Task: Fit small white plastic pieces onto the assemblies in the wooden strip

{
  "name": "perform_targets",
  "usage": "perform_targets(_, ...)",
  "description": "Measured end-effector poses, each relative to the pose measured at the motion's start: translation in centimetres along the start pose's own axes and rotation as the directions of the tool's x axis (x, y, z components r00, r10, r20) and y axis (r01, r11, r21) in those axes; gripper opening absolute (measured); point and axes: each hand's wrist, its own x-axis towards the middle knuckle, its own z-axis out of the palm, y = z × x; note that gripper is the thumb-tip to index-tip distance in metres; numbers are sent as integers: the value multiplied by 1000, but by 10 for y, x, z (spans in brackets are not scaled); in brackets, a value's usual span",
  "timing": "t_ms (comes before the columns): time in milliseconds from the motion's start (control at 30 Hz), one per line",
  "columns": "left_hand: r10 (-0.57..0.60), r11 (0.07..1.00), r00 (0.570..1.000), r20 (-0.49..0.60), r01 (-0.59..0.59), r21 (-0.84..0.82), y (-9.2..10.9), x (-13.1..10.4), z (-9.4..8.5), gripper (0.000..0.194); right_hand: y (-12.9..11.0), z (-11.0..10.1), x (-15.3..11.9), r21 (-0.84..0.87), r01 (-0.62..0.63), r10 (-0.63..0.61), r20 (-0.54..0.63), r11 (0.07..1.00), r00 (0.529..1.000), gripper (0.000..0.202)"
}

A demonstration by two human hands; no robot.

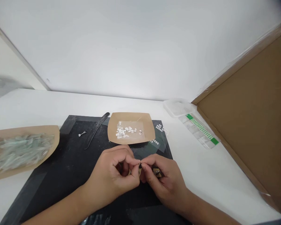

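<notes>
My left hand (pixel 118 172) and my right hand (pixel 162 175) meet fingertip to fingertip over the black mat (pixel 67 175). Each pinches thumb to forefinger at a tiny dark item between them, too small to make out. Small shiny metal bits with tan pieces (pixel 157 172) show among the curled fingers of my right hand, and a bit of tan shows behind my left fingertips. Just beyond the hands sits a brown paper tray (pixel 112 129) holding small white pieces (pixel 124 132) on a clear sheet.
At the left, a larger paper tray (pixel 56 137) holds many clear greenish packets. A black file (pixel 99 125) and a small metal piece (pixel 82 133) lie on the mat. White sticker dots (pixel 159 127), a green-edged clear pack (pixel 201 129), a plastic box (pixel 178 107) and cardboard (pixel 253 109) are rightward.
</notes>
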Motion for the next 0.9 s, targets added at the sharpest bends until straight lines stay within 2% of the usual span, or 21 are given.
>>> perform_targets(267,-52,999,999,5,52,-15,-1,-2,-2,11,-2,0,1,53,-31,30,20,998,999,18)
perform_targets(433,-38,999,999,1,38,-23,0,-1,-2,10,-2,1,0,68,-23,23,5,997,1000,15)
perform_targets(600,-9,1000,1000,-14,9,-24,-1,0,0,9,0,1,-1,-44,21,-23,-50,999,999,15)
perform_targets(900,-12,1000,1000,20,11,4,-4,0,-2,10,3,2,-1,-193,139,-159,-91,971,983,11)
